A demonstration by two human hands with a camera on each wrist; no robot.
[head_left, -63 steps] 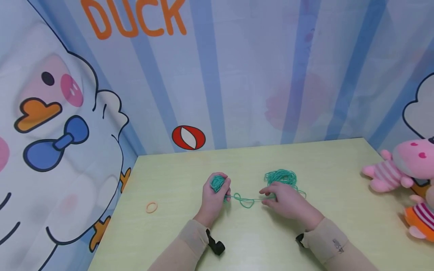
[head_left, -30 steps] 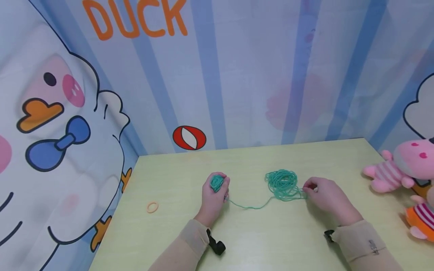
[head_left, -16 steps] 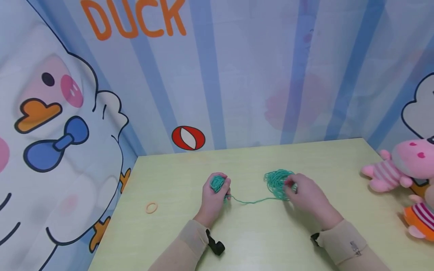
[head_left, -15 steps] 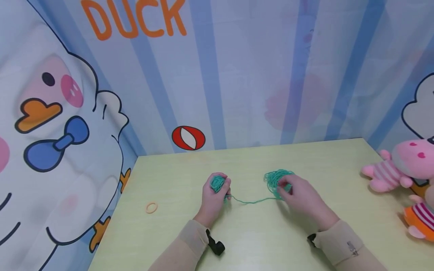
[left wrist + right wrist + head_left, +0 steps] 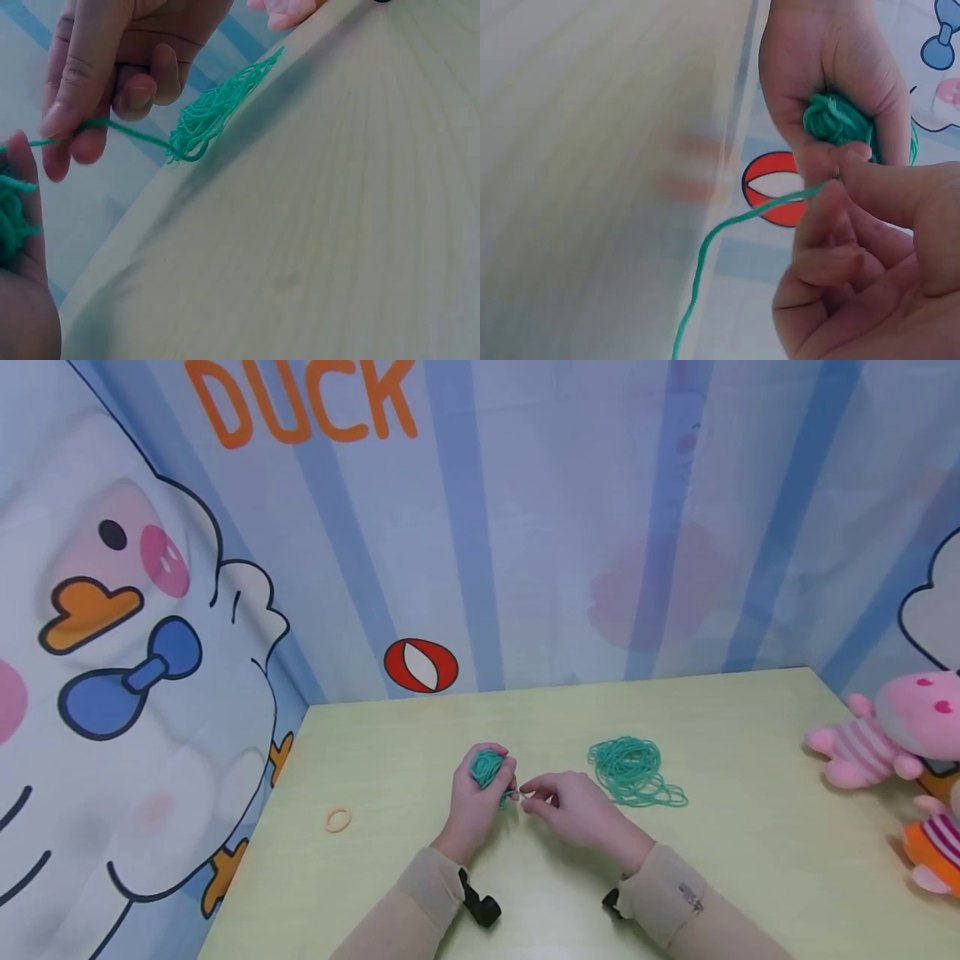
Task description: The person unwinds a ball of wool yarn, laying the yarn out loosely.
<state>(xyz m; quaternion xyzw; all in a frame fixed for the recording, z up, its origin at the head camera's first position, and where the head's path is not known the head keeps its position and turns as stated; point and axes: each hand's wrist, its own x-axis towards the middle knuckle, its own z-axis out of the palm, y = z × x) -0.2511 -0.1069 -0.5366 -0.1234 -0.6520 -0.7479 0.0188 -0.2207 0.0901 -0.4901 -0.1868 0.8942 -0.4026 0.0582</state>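
My left hand (image 5: 474,797) grips a wound ball of green yarn (image 5: 487,767), its strands showing between thumb and fingers. Close beside it, my right hand (image 5: 581,810) pinches the yarn strand (image 5: 761,210) between thumb and index finger. From that pinch the strand trails back toward a loose heap of green yarn (image 5: 628,768) lying on the table. In the left wrist view, the heap (image 5: 217,112) appears behind the right hand (image 5: 112,67). The right wrist view shows the ball (image 5: 836,120) tucked in the left hand (image 5: 817,45).
An orange ring (image 5: 337,819) lies on the pale table (image 5: 405,877) at the left. Pink striped plush toys (image 5: 873,739) sit at the right edge. Behind the table hangs a printed cloth (image 5: 540,527) with a duck picture.
My right hand went out right past the heap, then came back left to beside the left hand, bringing the strand. The left hand holding the ball has stayed nearly in place.
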